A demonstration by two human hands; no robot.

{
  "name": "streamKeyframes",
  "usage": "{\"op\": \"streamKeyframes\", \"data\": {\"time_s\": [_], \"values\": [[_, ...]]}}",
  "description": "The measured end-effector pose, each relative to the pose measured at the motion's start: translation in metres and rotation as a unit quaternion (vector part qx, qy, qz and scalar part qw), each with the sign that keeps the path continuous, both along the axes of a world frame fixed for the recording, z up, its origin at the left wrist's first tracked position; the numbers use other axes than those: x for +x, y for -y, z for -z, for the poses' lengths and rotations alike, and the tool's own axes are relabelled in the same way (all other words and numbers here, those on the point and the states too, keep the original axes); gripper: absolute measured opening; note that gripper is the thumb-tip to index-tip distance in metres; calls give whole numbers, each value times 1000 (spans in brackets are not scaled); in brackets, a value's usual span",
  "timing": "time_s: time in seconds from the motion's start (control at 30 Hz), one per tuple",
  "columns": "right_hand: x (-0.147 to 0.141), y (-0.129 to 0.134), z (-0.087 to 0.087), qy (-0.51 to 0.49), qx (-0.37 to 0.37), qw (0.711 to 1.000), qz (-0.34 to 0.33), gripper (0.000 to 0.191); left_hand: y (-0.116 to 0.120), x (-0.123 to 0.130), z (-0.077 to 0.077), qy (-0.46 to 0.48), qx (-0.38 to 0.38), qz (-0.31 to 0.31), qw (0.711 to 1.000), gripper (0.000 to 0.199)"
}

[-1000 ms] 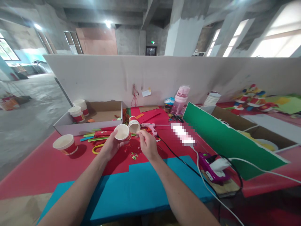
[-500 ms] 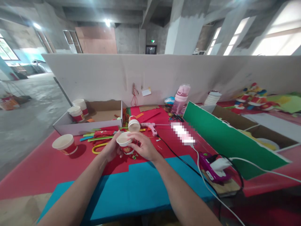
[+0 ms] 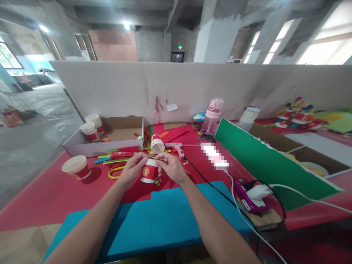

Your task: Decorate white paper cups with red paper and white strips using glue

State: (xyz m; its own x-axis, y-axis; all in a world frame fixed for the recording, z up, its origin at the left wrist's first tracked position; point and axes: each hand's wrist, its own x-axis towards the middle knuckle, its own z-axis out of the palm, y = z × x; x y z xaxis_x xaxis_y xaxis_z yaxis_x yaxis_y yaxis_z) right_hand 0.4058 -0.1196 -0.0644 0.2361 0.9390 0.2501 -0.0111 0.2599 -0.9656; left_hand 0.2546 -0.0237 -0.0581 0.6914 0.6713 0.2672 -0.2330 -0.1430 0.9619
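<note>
A white paper cup (image 3: 147, 173) with a red band and a gold emblem is held between my two hands over the red tabletop. My left hand (image 3: 133, 169) pinches the left side of its rim. From the right, my right hand (image 3: 172, 168) grips the same rim with bent fingers. Just beyond them a few stacked paper cups (image 3: 157, 145) lie tilted towards me, with a pink glue gun (image 3: 177, 149) beside them. Yellow-handled scissors (image 3: 113, 173) rest left of my left hand. Tiny coloured scraps (image 3: 158, 181) lie near the cup's base.
Another paper cup (image 3: 77, 167) stands at the left. Behind it is a cardboard box (image 3: 103, 149) with cups inside. On the right, a green-sided box (image 3: 264, 161) stands near a purple power strip (image 3: 250, 201), with cables crossing the blue sheet (image 3: 154, 223). A pink bottle (image 3: 212, 115) stands behind.
The cup has turned from showing its open mouth to showing its emblem side. My right hand has moved from over the mouth to the right rim, and my left hand has shifted up to the rim.
</note>
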Motion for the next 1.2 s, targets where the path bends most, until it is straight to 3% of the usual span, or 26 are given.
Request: {"op": "streamKeyframes", "data": {"time_s": [0.2,0.33,0.57,0.77,0.97,1.2], "values": [[5,0,1,-101,-53,992,-59,37,5,1,-1,61,-163,66,982,22],[5,2,0,-104,-35,992,-66,31,3,0,-4,80,-161,57,982,18],[3,2,-4,-88,-21,995,-45,27,-2,-3,3,32,-124,50,991,18],[4,3,-3,-85,-45,992,-83,31,-1,-2,1,62,-164,60,983,17],[5,3,1,-117,-45,989,-73,34,0,1,2,69,-204,45,975,20],[2,2,3,-156,-49,984,-67,35,1,0,3,72,-197,42,977,20]]}}
